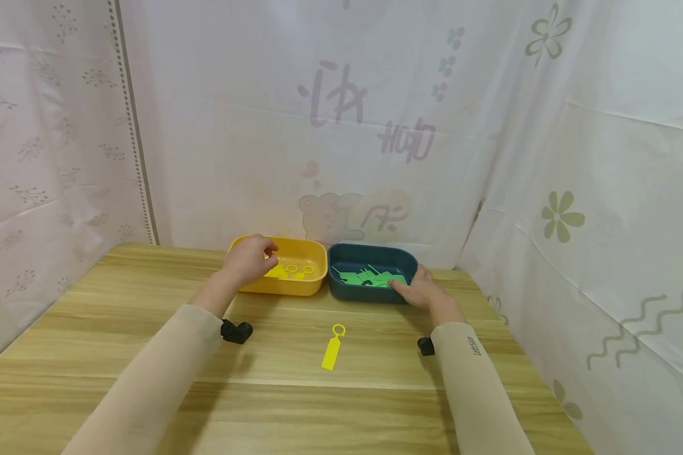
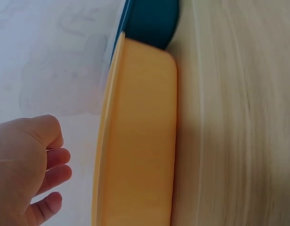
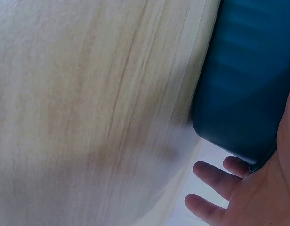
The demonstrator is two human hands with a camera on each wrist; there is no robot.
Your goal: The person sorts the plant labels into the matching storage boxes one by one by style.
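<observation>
My left hand [image 1: 253, 258] hovers over the left side of a yellow bin [image 1: 280, 287], its fingers loosely bent and nothing showing between them. In the left wrist view that hand [image 2: 22, 165] is beside the rim, apart from the bin wall [image 2: 140, 127]. Several yellow tags [image 1: 277, 272] with ring ends lie in this bin. My right hand [image 1: 421, 289] holds the right end of a dark teal bin [image 1: 353, 292], thumb over the rim and fingers outside around the corner. Green tags [image 1: 370, 277] are heaped inside it. A single yellow tag [image 1: 331, 354] lies flat on the table between my forearms.
The two bins stand side by side near the back edge of the wooden table [image 1: 284, 404]. Right behind them hangs a printed white curtain [image 1: 250, 158], with more curtain along both sides. Black wrist cameras [image 1: 236, 331] hang under the sleeves.
</observation>
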